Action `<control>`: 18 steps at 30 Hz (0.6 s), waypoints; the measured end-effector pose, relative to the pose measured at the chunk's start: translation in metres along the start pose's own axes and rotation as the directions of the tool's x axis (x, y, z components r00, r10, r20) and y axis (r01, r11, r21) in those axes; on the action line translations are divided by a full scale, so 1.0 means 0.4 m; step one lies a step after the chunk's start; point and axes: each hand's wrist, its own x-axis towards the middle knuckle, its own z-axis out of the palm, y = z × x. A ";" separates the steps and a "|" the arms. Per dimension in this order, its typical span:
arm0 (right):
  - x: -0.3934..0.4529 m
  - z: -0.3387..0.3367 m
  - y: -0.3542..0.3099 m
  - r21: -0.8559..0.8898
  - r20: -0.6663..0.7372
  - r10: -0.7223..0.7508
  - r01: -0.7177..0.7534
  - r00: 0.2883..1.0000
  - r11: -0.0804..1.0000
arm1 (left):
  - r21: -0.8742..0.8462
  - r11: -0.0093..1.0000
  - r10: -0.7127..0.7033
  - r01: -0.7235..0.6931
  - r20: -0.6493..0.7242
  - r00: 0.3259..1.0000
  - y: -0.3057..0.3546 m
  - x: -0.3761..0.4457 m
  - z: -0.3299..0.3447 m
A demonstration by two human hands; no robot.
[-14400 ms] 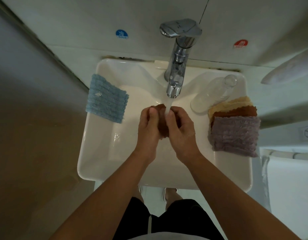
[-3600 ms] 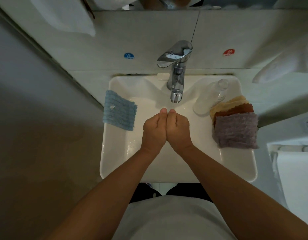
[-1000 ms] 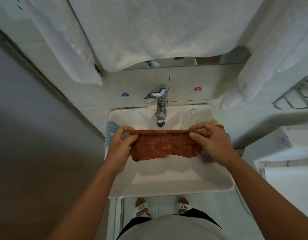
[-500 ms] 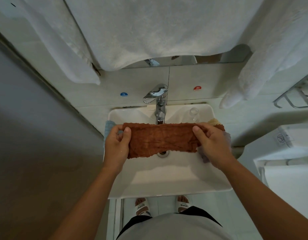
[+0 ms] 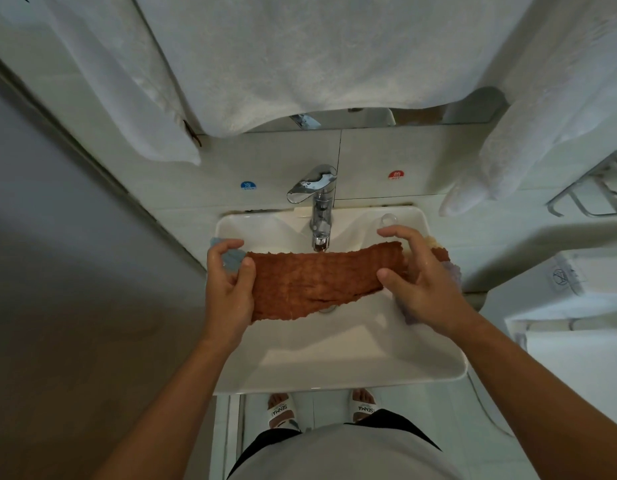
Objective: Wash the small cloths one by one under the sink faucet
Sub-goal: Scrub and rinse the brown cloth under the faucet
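While my left hand (image 5: 227, 289) pinches one end of the brown cloth (image 5: 317, 282) and my right hand (image 5: 421, 282) grips the other end between thumb and curled fingers, the cloth hangs stretched wide above the white sink (image 5: 334, 355), just below the chrome faucet (image 5: 317, 209). Beside my left hand, a blue cloth (image 5: 230, 259) lies on the sink's rim; behind my right, other cloths (image 5: 445, 258) are stacked.

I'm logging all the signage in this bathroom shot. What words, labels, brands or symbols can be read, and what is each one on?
"COLD": round blue sticker on the wall tile, left of the chrome faucet.
"HOT": round red sticker on the tile to the right; the character above it is too small to read.
"SENMA": strap of each white slipper.
Crossed-circle symbol: white box on the right; its meaning is unreadable.
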 end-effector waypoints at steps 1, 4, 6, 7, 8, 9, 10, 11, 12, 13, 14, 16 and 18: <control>0.001 0.002 0.002 -0.076 -0.035 -0.028 0.026 0.999 0.997 | -0.002 1.000 -0.003 0.003 0.017 1.000 0.001 0.000 -0.001; 0.003 0.007 0.008 -0.172 -0.131 -0.065 0.042 0.989 0.984 | 0.018 1.000 -0.020 0.019 0.069 0.997 -0.002 0.002 -0.002; 0.004 0.004 0.014 -0.168 -0.152 -0.030 0.004 0.988 0.986 | 0.036 0.999 -0.017 0.014 0.109 0.994 -0.003 0.003 -0.005; 0.002 0.002 0.014 -0.130 -0.150 0.013 -0.033 0.989 0.991 | 0.034 0.999 -0.025 0.021 0.133 0.991 -0.001 0.002 -0.007; -0.002 -0.001 0.012 -0.075 -0.137 0.060 -0.071 0.989 0.995 | 0.017 0.999 -0.041 0.039 0.162 0.986 0.002 0.000 -0.008; -0.007 -0.006 0.011 -0.014 -0.114 0.107 -0.110 0.988 0.994 | -0.011 0.998 -0.061 0.065 0.196 0.979 0.004 -0.001 -0.009; -0.013 -0.013 0.013 0.033 -0.083 0.150 -0.148 0.985 0.988 | -0.036 0.995 -0.080 0.091 0.236 0.969 0.004 -0.002 -0.011; -0.019 -0.021 0.017 0.052 -0.050 0.181 -0.178 0.982 0.983 | -0.051 0.993 -0.093 0.111 0.275 0.957 0.005 -0.004 -0.014; -0.026 -0.029 0.019 0.050 -0.017 0.197 -0.196 0.980 0.979 | -0.050 0.992 -0.099 0.120 0.309 0.946 0.004 -0.005 -0.017; -0.033 -0.040 0.026 0.017 0.005 0.199 -0.199 0.980 0.980 | -0.035 0.992 -0.101 0.120 0.337 0.936 0.002 -0.007 -0.019; -0.041 -0.050 0.030 -0.036 0.018 0.193 -0.192 0.981 0.981 | -0.012 0.993 -0.105 0.117 0.361 0.927 -0.001 -0.009 -0.020; -0.057 -0.071 0.043 -0.185 0.005 0.167 -0.163 0.986 0.969 | 0.041 0.992 -0.126 0.120 0.411 0.903 -0.013 -0.015 -0.012; -0.077 -0.097 0.065 -0.334 -0.020 0.115 -0.115 0.993 0.936 | 0.092 0.989 -0.144 0.114 0.468 0.872 -0.027 -0.023 0.009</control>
